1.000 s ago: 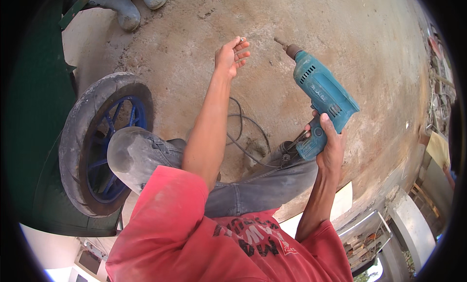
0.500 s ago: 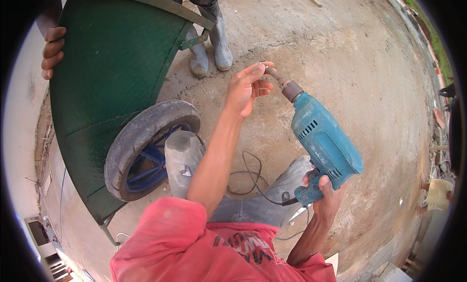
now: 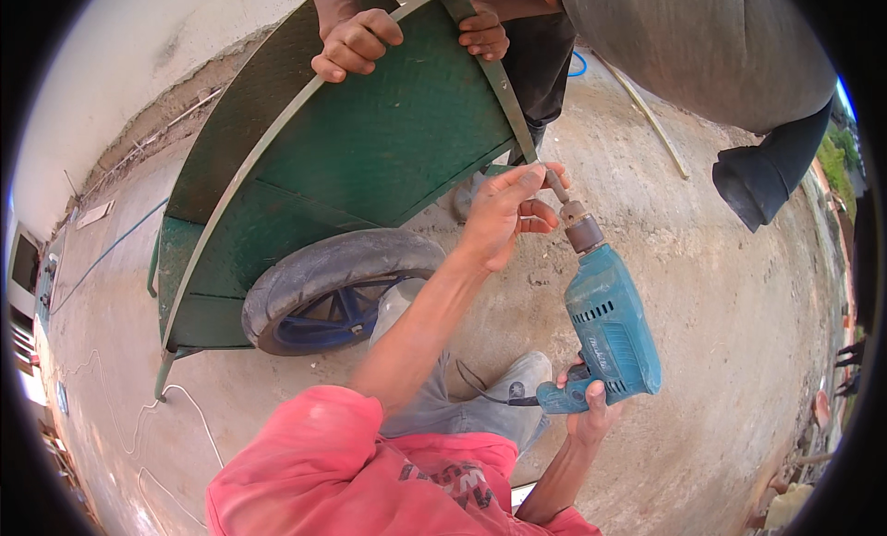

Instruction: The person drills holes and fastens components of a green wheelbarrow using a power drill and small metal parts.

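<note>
My right hand [image 3: 593,414] is wrapped round the handle of a blue corded power drill [image 3: 605,328], which points up and away. My left hand [image 3: 504,214] pinches the front end of the thick bit [image 3: 556,187] in the drill's chuck [image 3: 582,233] between thumb and forefinger, other fingers loosely curled. Whether a small fastener sits at the tip is hidden by the fingers. Just beyond the left hand is a metal strip [image 3: 506,97] on a green wheelbarrow [image 3: 370,139], tipped on its side. Its black-tyred wheel [image 3: 319,259] lies near my knee.
Another person's hands [image 3: 356,46] grip the wheelbarrow rim and strip. That person's trousered leg [image 3: 693,51] and dark boot [image 3: 767,171] fill the upper right. A wooden strip [image 3: 647,120] lies on the concrete floor [image 3: 711,351]. The drill's cord [image 3: 480,383] runs by my legs.
The wheelbarrow now appears farther right, its strip close to the drill tip. The other person's leg has come into the upper right. My hands keep their holds on drill and bit.
</note>
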Demonstrator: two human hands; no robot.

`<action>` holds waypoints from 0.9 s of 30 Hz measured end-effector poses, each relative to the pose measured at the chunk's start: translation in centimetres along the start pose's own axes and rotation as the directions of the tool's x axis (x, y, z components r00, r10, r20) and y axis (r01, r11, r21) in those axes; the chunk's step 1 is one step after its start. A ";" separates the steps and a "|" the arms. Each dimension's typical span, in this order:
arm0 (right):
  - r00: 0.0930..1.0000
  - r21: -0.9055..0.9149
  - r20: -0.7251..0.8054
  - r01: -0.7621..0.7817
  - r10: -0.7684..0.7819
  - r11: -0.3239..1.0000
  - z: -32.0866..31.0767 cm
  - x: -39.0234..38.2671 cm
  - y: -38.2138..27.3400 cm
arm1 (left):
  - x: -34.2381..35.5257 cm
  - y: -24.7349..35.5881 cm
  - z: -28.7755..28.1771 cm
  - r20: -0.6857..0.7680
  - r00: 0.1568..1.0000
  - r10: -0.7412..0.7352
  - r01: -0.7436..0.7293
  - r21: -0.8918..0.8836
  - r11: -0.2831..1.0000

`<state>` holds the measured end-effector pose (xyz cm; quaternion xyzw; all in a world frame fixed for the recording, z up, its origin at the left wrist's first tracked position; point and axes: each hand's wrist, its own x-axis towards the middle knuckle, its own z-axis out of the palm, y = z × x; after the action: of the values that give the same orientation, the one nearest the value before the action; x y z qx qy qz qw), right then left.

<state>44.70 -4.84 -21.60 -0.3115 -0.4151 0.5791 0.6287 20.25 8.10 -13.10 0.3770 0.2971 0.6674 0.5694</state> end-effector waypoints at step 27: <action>0.928 -0.116 0.257 0.308 -0.271 0.944 11.4 12.2 -4.2 | -3.7 21.7 -6.9 -0.056 0.693 0.719 0.214 0.968 -0.131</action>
<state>36.38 5.62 -10.73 -0.2229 -0.5723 0.4789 0.6273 3.10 0.85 0.48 0.4747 0.7521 0.4168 -0.1878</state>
